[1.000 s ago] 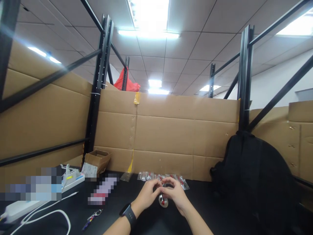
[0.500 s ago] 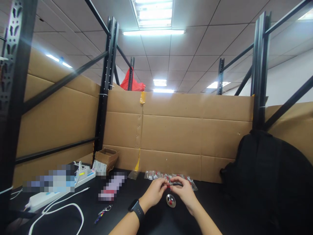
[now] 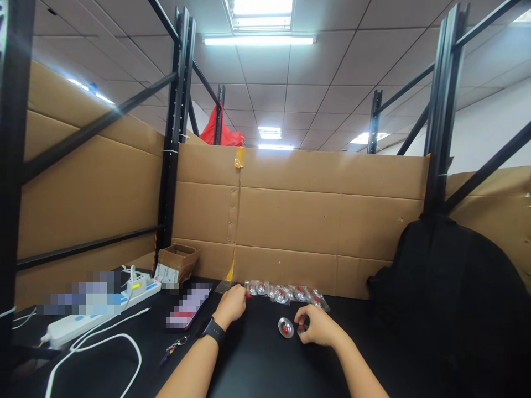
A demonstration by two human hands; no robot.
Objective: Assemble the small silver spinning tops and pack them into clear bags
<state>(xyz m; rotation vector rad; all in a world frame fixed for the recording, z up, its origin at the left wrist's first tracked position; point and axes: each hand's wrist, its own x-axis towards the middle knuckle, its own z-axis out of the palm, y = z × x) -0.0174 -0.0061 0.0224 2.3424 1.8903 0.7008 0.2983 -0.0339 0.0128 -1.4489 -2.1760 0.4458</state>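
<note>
A small round silver disc with a red middle [image 3: 286,328], shaped like a finger cymbal, rests on the black tabletop [image 3: 253,365]. Just right of it is my right hand [image 3: 318,326], with fingers and thumb curled in. Something pale and shiny shows between those fingertips, too small to make out. My left hand [image 3: 232,304], wearing a black watch [image 3: 214,330] at the wrist, is closed farther back on the left. A bit of red shows by its fingertips; what they hold is hidden. Behind the hands lie several clear packets of similar silver discs [image 3: 299,293].
A phone [image 3: 188,307], a keychain [image 3: 173,349], a white power strip [image 3: 103,315] and a looped white cable [image 3: 135,354] lie at left. A small cardboard box [image 3: 178,261] stands behind them. A black backpack [image 3: 448,287] fills the right; cardboard panels [image 3: 290,221] wall the back.
My hands, together above the silver disc before, have moved apart. The left went left toward the packets' end; the right lowered slightly beside the disc. The camera view shifted a little.
</note>
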